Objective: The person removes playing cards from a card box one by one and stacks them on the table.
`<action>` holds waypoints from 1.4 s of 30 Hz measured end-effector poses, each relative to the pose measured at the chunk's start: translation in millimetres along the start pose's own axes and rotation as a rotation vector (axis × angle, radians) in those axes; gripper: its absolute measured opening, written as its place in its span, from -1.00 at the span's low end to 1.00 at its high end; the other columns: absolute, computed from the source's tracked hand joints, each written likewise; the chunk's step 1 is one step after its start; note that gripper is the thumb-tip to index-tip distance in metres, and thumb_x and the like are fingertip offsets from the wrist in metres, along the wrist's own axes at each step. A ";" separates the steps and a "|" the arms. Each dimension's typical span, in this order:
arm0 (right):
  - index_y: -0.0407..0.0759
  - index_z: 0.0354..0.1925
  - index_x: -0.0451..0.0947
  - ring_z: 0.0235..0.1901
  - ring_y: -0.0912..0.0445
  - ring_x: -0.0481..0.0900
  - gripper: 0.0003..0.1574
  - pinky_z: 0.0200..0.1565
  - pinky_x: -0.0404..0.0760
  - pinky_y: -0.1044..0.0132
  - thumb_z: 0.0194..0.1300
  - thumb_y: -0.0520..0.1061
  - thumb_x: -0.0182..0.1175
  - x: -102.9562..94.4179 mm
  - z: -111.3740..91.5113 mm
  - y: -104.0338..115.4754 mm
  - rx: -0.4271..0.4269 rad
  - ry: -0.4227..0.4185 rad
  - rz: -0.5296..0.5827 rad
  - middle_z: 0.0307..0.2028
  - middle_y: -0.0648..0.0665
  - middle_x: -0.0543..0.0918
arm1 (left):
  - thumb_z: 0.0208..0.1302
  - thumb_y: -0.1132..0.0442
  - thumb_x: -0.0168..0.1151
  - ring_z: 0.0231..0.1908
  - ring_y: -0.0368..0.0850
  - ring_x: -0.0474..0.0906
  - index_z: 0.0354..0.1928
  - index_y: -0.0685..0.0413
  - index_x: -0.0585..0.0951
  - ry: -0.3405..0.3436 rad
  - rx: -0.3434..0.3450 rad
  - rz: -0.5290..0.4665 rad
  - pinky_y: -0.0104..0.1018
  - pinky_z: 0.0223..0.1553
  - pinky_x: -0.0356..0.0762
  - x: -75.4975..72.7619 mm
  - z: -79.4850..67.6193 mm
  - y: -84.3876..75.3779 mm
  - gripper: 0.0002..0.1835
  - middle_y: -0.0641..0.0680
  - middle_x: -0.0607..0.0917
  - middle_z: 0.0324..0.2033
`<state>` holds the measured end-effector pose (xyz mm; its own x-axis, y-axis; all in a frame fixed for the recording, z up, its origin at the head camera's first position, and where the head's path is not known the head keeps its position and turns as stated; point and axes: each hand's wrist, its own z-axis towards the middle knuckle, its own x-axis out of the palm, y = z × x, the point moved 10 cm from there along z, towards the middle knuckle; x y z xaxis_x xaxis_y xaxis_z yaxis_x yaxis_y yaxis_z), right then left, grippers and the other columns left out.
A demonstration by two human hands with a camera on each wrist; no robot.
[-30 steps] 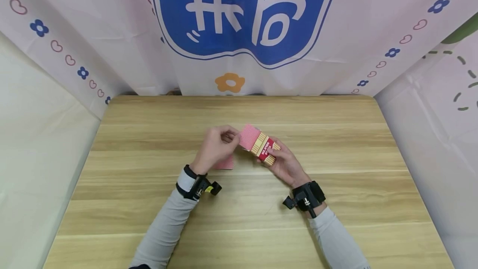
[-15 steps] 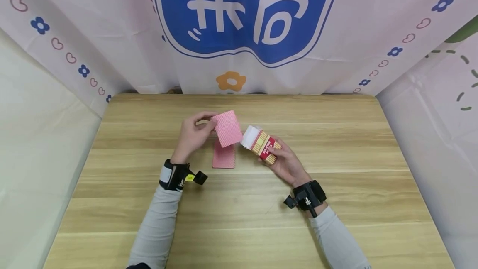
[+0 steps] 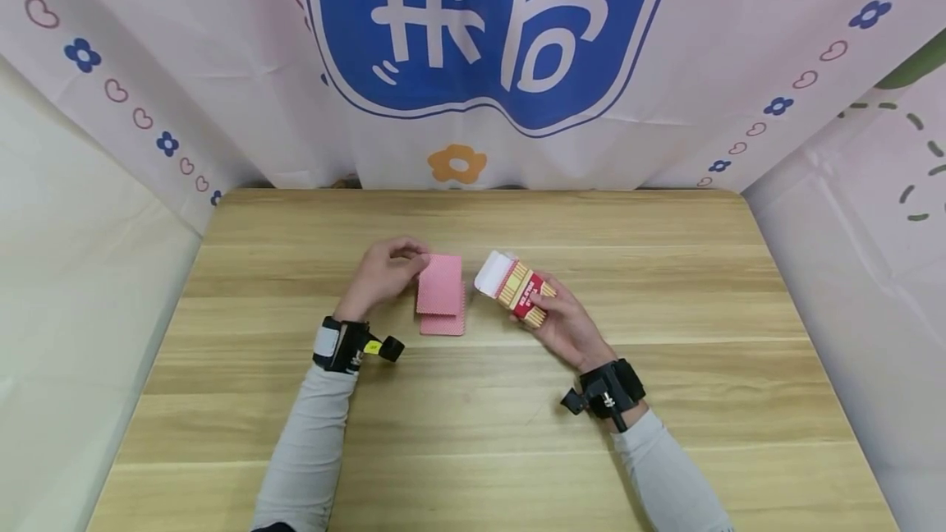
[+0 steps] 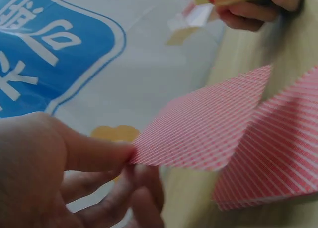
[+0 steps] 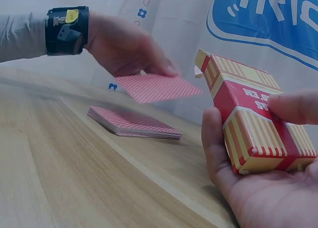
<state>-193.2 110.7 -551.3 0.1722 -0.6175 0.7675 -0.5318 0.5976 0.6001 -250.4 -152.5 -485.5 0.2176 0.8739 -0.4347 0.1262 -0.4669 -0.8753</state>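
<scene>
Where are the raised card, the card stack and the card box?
Raised card (image 4: 202, 127): left wrist view, middle of its checked back.
Card stack (image 5: 135, 123): right wrist view, its top face.
Card box (image 5: 254, 131): right wrist view, its striped front.

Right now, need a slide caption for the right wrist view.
Left hand holds a card above a card stack; right hand grips a striped box.
</scene>
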 end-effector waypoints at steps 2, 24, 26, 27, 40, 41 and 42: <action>-0.09 0.48 0.17 0.23 -0.07 0.57 -0.35 0.16 0.64 0.07 0.51 -0.37 -0.05 -0.6 0.3 -0.7 0.002 -0.005 -0.001 0.41 -0.24 0.35 | 0.44 0.08 0.25 -0.10 0.00 0.67 0.00 0.03 0.70 0.040 -0.016 0.055 -0.17 -0.13 0.60 7.1 1.9 5.8 -0.75 0.12 0.74 -0.08; -0.09 0.48 0.15 0.26 -0.09 0.55 -0.32 0.19 0.62 0.06 0.49 -0.36 0.00 -2.5 1.0 -0.2 0.002 -0.004 -0.009 0.44 -0.26 0.29 | 0.38 0.17 0.34 -0.25 -0.02 0.56 -0.15 0.05 0.75 0.081 0.034 0.349 -0.19 -0.23 0.53 22.6 5.8 8.4 -0.87 0.08 0.70 -0.23; -0.10 0.48 0.15 0.26 -0.10 0.55 -0.31 0.18 0.62 0.05 0.48 -0.37 0.01 -2.6 1.3 -0.7 0.003 -0.005 -0.003 0.45 -0.27 0.27 | 0.37 0.18 0.34 -0.23 -0.03 0.57 -0.15 0.06 0.75 0.074 0.039 0.362 -0.18 -0.21 0.55 22.3 5.8 9.6 -0.87 0.09 0.70 -0.22; -0.10 0.49 0.15 0.26 -0.10 0.54 -0.30 0.18 0.62 0.05 0.48 -0.37 0.01 -2.6 1.4 -0.9 0.004 -0.006 -0.003 0.46 -0.27 0.26 | 0.37 0.18 0.35 -0.23 -0.03 0.58 -0.15 0.06 0.75 0.071 0.042 0.367 -0.18 -0.20 0.56 22.4 5.6 10.1 -0.86 0.09 0.70 -0.21; -0.06 0.50 0.16 0.28 -0.09 0.52 -0.30 0.20 0.60 0.05 0.49 -0.36 -0.01 -2.9 0.5 -2.1 0.007 -0.016 -0.011 0.46 -0.25 0.26 | 0.35 0.17 0.37 -0.22 -0.05 0.60 -0.17 0.06 0.76 0.068 0.061 0.405 -0.17 -0.18 0.59 23.9 3.0 7.4 -0.86 0.08 0.71 -0.19; -0.06 0.50 0.16 0.28 -0.08 0.52 -0.30 0.20 0.61 0.05 0.49 -0.36 0.00 -3.1 0.5 -2.0 0.007 -0.020 -0.013 0.46 -0.25 0.26 | 0.35 0.17 0.37 -0.22 -0.05 0.60 -0.17 0.06 0.76 0.069 0.063 0.407 -0.17 -0.18 0.58 24.3 3.0 7.3 -0.86 0.08 0.71 -0.20; -0.07 0.50 0.15 0.28 -0.08 0.52 -0.29 0.20 0.61 0.05 0.49 -0.35 0.01 -3.5 0.6 -2.0 0.008 -0.025 -0.014 0.46 -0.25 0.26 | 0.35 0.17 0.37 -0.23 -0.05 0.60 -0.18 0.05 0.76 0.070 0.066 0.410 -0.18 -0.19 0.58 24.5 3.1 6.9 -0.87 0.07 0.71 -0.20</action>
<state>-193.2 111.4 -555.3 0.1586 -0.6386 0.7530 -0.5357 0.5850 0.6089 -247.1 -134.0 -502.9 0.3022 0.6049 -0.7367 -0.0462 -0.7626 -0.6452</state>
